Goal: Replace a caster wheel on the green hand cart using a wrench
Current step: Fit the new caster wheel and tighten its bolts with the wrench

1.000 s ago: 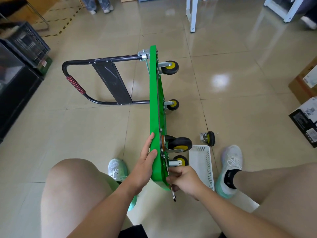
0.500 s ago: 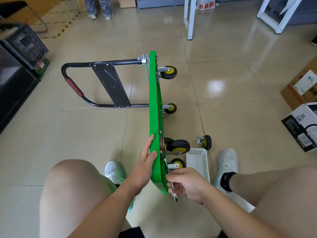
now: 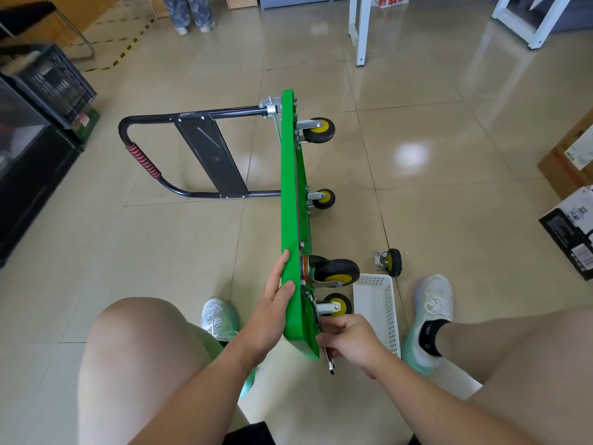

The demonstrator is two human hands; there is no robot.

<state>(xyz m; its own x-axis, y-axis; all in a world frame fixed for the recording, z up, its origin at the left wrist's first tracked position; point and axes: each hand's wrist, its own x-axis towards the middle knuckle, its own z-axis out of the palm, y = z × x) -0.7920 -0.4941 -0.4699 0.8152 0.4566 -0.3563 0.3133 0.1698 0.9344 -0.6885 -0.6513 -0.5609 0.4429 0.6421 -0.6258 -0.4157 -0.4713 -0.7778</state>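
Green hand cart (image 3: 290,220) stands on its side edge on the tiled floor (image 3: 449,194), deck upright, black folding handle (image 3: 199,155) lying out to the left and four yellow-hubbed caster wheels pointing right. A seated person's left hand (image 3: 274,300) lies flat and open against the deck's top face near the close end. The right hand (image 3: 349,340) is closed around a wrench (image 3: 330,362) at the underside, just below the nearest mounted caster (image 3: 335,305); the tool's tip juts out beneath the fingers. A loose caster wheel (image 3: 390,261) rests on the floor beside a white perforated basket (image 3: 378,309), between the cart and the person's right shoe (image 3: 430,316).
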